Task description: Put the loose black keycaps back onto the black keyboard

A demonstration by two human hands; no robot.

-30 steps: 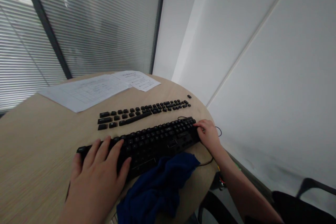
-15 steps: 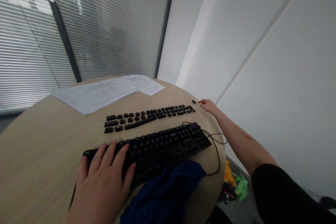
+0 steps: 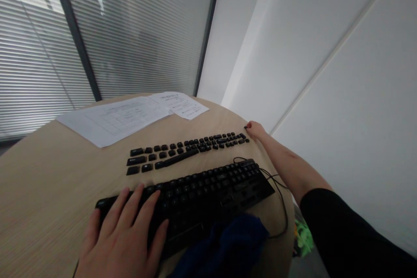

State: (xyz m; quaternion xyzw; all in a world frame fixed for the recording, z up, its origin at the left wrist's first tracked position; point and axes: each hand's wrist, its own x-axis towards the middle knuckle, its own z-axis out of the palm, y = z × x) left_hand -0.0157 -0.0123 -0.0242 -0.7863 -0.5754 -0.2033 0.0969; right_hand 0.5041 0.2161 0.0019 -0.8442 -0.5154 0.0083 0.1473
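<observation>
My left hand point(image 3: 125, 230) lies with fingers spread over the left end of a black keyboard point(image 3: 208, 195). Its lower rows show bare sockets without keycaps, while the upper rows still carry theirs. Far off at the table's right edge, my right hand point(image 3: 254, 129) pinches a small black keycap point(image 3: 246, 127) between its fingertips. Loose keycaps point(image 3: 171, 153) lie in rows behind the keyboard, a long space bar point(image 3: 180, 157) among them. A dark blue cloth point(image 3: 228, 243) is bunched against the keyboard's near side.
Printed paper sheets point(image 3: 130, 115) lie at the back of the round wooden table point(image 3: 42, 182). The keyboard's cable point(image 3: 282, 208) loops near the right edge. A white wall point(image 3: 352, 95) stands close on the right, with a green item point(image 3: 304, 238) on the floor below.
My right hand has closed on the single keycap that lay apart at the table's edge. My left hand stays on the keyboard. The camera view has shifted slightly.
</observation>
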